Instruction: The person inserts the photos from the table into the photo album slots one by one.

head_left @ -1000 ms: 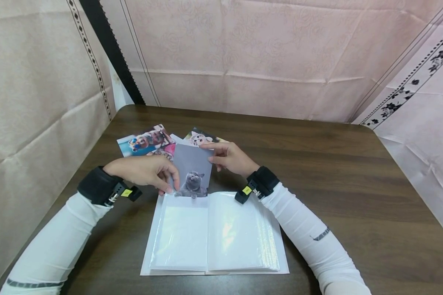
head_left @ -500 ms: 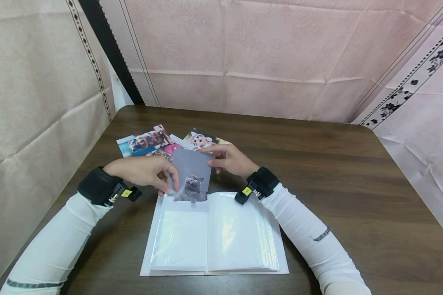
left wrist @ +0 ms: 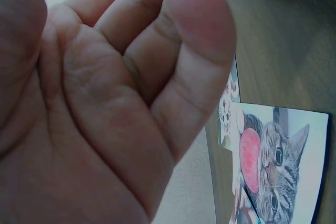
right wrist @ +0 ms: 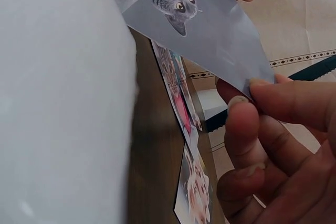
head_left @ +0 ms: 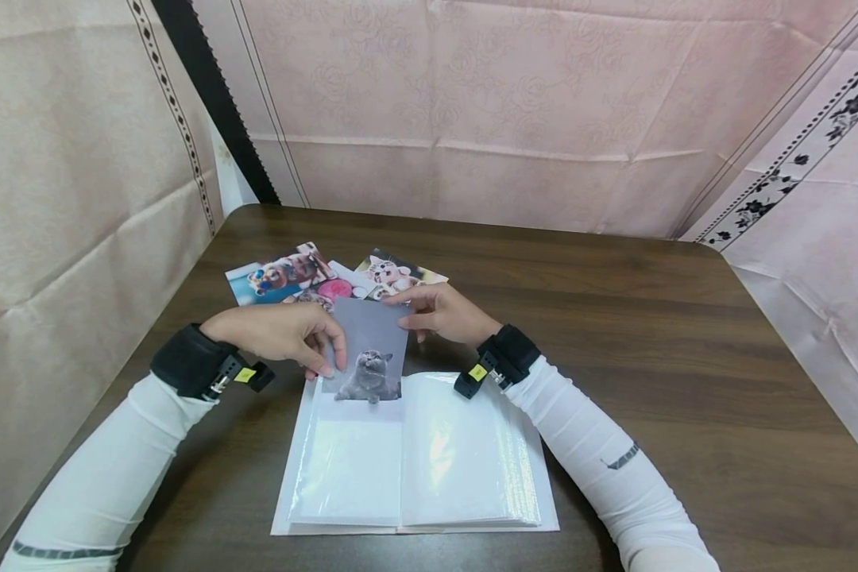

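Observation:
A grey photo of a cat (head_left: 368, 330) stands partly inside the top of the left pocket of an open photo album (head_left: 357, 469). My right hand (head_left: 443, 312) pinches the photo near its upper right corner between thumb and fingers; the right wrist view shows this grip on the slightly bent print (right wrist: 220, 30). At the pocket's upper left corner, my left hand (head_left: 289, 332) has its thumb and fingers curled at the sleeve edge beside the photo. The left wrist view shows mostly its palm (left wrist: 100, 103), and its fingertips' hold is hidden there.
Behind the album lie several loose animal photos, among them a blue one (head_left: 279, 276), a cat with a pink spot (left wrist: 278, 156) and a white-faced animal print (head_left: 393, 274). The brown table (head_left: 651, 342) extends to the right, with patterned cloth (head_left: 543, 119) hanging behind.
The grey photo has slid down, deeper into the left pocket, and my right hand has moved down with it. My left hand stays put at the pocket's corner.

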The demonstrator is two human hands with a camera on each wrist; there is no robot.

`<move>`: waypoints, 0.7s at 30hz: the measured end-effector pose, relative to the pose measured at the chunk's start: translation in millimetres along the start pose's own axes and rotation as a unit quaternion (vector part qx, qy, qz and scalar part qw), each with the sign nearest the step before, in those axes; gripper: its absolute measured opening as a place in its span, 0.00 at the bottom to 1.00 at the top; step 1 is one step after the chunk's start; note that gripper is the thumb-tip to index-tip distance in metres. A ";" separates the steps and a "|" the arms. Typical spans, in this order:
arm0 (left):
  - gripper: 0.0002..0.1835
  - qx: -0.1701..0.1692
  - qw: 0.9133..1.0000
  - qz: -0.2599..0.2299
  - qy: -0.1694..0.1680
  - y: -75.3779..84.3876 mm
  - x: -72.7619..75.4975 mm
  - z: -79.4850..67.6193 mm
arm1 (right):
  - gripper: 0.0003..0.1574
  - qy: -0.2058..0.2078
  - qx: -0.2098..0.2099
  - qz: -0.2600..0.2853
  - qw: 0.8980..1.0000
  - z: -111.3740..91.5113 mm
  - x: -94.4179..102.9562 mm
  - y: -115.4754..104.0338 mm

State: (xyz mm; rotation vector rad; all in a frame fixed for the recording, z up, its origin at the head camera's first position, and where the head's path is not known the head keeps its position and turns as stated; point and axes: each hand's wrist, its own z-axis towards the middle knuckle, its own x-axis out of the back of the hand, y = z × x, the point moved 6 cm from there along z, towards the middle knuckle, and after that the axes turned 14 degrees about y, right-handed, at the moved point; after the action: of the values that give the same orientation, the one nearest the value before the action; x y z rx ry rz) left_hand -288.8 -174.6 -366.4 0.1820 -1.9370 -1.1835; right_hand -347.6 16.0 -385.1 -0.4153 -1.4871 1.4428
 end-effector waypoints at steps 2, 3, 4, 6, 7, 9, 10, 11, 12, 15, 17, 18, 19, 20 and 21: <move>0.08 0.000 1.000 -0.003 0.000 0.0 -0.2 0.0 | 0.23 -0.002 -0.002 0.005 1.000 -0.3 -0.6 -0.5; 0.08 0.000 1.000 -0.005 0.000 0.1 -0.2 0.0 | 0.23 -0.003 -0.003 0.007 1.000 -0.5 -0.9 -0.7; 0.08 0.001 1.000 -0.006 0.000 0.2 -0.1 -0.1 | 0.23 -0.004 -0.004 0.009 1.000 -0.7 -1.3 -0.7; 0.08 0.002 1.000 -0.008 0.000 0.1 0.0 -0.1 | 0.22 -0.006 -0.006 0.009 1.000 -1.2 -2.0 -0.7; 0.08 0.003 1.000 -0.008 -0.001 0.1 0.0 -0.1 | 0.22 -0.008 -0.006 0.009 1.000 -1.5 -2.3 -0.8; 0.08 0.003 1.000 -0.010 -0.001 0.1 0.1 -0.1 | 0.21 -0.010 -0.005 0.007 1.000 -1.9 -2.8 -0.8; 0.07 0.003 1.000 -0.010 -0.002 0.1 0.2 -0.1 | 0.21 -0.011 -0.005 0.006 1.000 -2.1 -3.1 -0.9; 0.07 0.002 1.000 -0.010 -0.002 0.0 0.1 0.0 | 0.21 -0.012 -0.005 0.005 1.000 -2.3 -3.3 -1.0; 0.07 0.001 1.000 -0.009 -0.002 -0.1 0.0 0.2 | 0.21 -0.012 -0.006 0.005 1.000 -2.6 -3.4 -1.1; 0.08 -0.002 1.000 -0.006 -0.003 -0.4 -0.2 0.6 | 0.20 -0.016 -0.007 0.003 1.000 -3.4 -3.8 -1.3; 0.08 -0.004 1.000 -0.007 -0.004 -0.7 -0.4 0.8 | 0.20 -0.020 -0.009 0.001 1.000 -3.9 -4.3 -1.4; 0.08 -0.004 1.000 -0.007 -0.004 -0.9 -0.4 0.8 | 0.20 -0.022 -0.009 0.000 1.000 -4.1 -4.7 -1.3; 0.07 -0.003 1.000 -0.009 -0.004 -1.0 -0.4 0.7 | 0.20 -0.024 -0.009 -0.001 1.000 -4.1 -5.1 -1.2; 0.08 -0.003 1.000 -0.011 -0.005 -1.2 -0.7 0.7 | 0.19 -0.027 -0.008 -0.001 1.000 -4.4 -5.5 -1.4; 0.08 -0.004 1.000 -0.013 -0.005 -1.3 -0.8 0.6 | 0.19 -0.029 -0.008 -0.003 1.000 -4.4 -6.0 -1.2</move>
State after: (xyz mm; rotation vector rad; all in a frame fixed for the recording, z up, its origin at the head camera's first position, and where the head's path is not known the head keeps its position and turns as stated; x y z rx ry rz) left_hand -289.1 -174.5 -368.1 0.1975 -1.9438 -1.2104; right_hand -340.9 13.4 -387.2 -0.3820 -1.5461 1.4504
